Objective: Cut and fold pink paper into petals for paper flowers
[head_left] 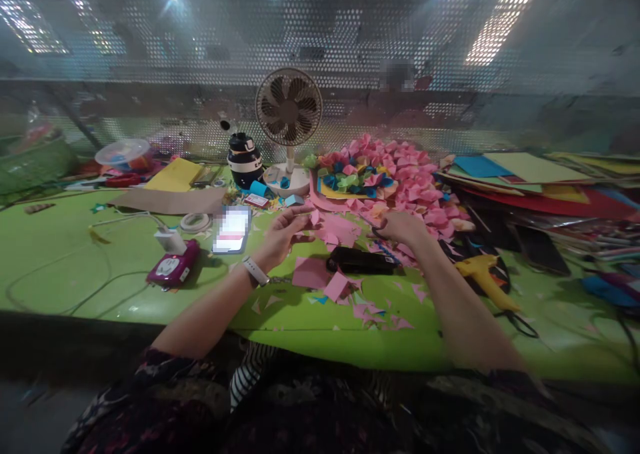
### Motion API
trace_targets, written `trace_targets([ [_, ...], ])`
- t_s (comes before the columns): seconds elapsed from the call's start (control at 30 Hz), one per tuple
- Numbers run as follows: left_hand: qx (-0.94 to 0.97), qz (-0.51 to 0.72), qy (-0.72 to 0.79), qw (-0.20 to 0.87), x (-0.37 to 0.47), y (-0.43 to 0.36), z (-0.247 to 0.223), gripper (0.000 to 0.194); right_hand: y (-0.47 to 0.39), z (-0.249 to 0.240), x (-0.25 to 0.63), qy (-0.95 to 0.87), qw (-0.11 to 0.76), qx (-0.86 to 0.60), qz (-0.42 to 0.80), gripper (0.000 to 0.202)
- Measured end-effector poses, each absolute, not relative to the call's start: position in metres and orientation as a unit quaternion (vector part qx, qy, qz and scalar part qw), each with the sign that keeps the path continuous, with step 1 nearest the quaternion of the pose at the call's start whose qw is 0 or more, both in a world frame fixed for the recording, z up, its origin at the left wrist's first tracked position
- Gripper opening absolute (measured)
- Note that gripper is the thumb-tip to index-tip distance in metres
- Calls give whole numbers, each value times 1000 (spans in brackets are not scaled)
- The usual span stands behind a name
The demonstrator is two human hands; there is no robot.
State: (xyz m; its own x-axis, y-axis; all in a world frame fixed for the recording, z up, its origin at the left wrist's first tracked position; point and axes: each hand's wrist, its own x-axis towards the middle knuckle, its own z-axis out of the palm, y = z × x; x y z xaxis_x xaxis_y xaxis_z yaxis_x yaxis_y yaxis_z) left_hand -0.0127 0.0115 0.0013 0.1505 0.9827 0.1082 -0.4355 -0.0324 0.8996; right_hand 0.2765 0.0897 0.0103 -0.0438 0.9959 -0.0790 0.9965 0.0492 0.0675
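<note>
My left hand (287, 233), with a white watch band at its wrist, pinches a small pink paper piece (315, 218) between thumb and fingers. My right hand (403, 229) is closed at the front edge of a heap of folded pink paper pieces (400, 167). Something thin and dark shows at its fingertips, too small to name. Between the hands lies a pink paper sheet (343, 227). Nearer to me are a black stapler (363, 261), pink paper squares (310, 272) and small pink scraps (370, 315) on the green table (300, 317).
A fan (289, 107) and a dark bottle (245, 161) stand at the back. Left are a lit phone (233, 231), a tape roll (195, 223) and a purple power box (175, 265) with cables. Right lie a yellow glue gun (487, 281), a dark phone (540, 249) and stacked coloured paper (535, 167).
</note>
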Motion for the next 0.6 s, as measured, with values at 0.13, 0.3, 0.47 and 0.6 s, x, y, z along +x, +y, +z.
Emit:
trace_targets([
  [0.13, 430, 557, 309, 639, -12, 11, 1, 45, 96, 6, 281, 731, 64, 677, -63, 22],
  [0.3, 442, 547, 303, 643, -13, 11, -2, 35, 94, 13, 287, 750, 71, 651, -99, 16],
  [0.47, 465, 542, 301, 632, -11, 8, -3, 30, 72, 32, 264, 765, -128, 625, -84, 24],
  [0.6, 475, 538, 302, 628, -8, 4, -1, 29, 45, 40, 227, 790, -309, 465, -254, 30],
])
